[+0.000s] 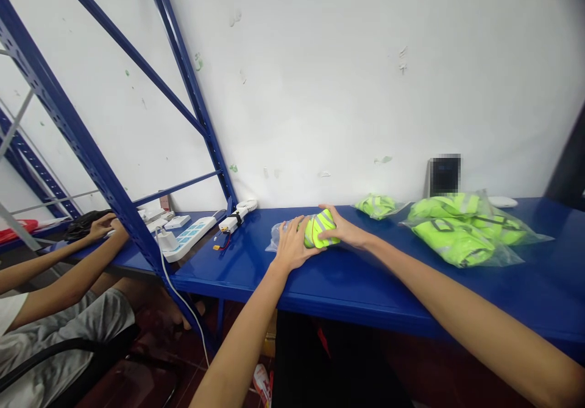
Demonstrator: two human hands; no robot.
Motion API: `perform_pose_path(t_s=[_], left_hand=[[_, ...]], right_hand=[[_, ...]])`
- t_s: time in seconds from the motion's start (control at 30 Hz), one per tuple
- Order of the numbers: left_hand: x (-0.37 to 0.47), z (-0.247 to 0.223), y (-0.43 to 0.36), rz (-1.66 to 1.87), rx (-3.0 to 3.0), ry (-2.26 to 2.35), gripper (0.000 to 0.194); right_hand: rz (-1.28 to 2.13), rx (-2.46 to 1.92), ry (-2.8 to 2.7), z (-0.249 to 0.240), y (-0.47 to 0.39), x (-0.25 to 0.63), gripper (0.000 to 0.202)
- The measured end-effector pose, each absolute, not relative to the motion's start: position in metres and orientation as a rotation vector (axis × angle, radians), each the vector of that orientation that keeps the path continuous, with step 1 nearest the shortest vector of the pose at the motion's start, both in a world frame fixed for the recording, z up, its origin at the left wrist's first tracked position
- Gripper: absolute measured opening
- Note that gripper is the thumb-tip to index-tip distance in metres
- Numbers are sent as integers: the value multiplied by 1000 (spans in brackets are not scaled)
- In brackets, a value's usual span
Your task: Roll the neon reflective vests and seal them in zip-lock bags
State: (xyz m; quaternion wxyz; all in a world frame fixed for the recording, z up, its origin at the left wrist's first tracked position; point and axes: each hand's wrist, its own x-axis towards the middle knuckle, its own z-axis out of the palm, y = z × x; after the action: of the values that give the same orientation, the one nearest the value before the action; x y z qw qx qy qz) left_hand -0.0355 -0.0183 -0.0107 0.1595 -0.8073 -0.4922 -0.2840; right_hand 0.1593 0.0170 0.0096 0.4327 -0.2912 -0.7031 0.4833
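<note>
A folded yellow-green vest (pixel 322 227) with silver stripes sits partly in a clear plastic bag (pixel 275 235) on the blue table (pixel 347 295). My left hand (pixel 291 242) presses over the bag and the vest's left part, fingers curved round it. At the vest's right end, my right hand (pixel 343 230) grips the bright fabric that shows outside the bag. To the right, a small bagged vest (pixel 376 206) lies near the wall. Several larger bagged vests (pixel 452 237) are piled beyond my right forearm.
A white power strip (pixel 194 237), a small white fan (pixel 245 205) and a battery with wires (pixel 228 222) lie at the left. A blue metal post (pixel 98 164) rises between me and another person's hands (pixel 103 226). A dark-screened device (pixel 445 175) leans on the wall.
</note>
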Motion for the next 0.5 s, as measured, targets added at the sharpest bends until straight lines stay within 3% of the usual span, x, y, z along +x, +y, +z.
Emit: perform_pose_path(t_s=[0.1,0.3,0.5], left_hand=[[-36,-10,-18,-801,-2340,-1412,88],[-33,-8,-20,-819,-2291,-1381,85],[-31,-5,-22,-852,-2258,-1339,83]], right_hand=[[1145,-736,-1824,8,19,166,96],[963,-873,-1751,4,22,155,81],[875,-895,-1704,0,20,145,77]])
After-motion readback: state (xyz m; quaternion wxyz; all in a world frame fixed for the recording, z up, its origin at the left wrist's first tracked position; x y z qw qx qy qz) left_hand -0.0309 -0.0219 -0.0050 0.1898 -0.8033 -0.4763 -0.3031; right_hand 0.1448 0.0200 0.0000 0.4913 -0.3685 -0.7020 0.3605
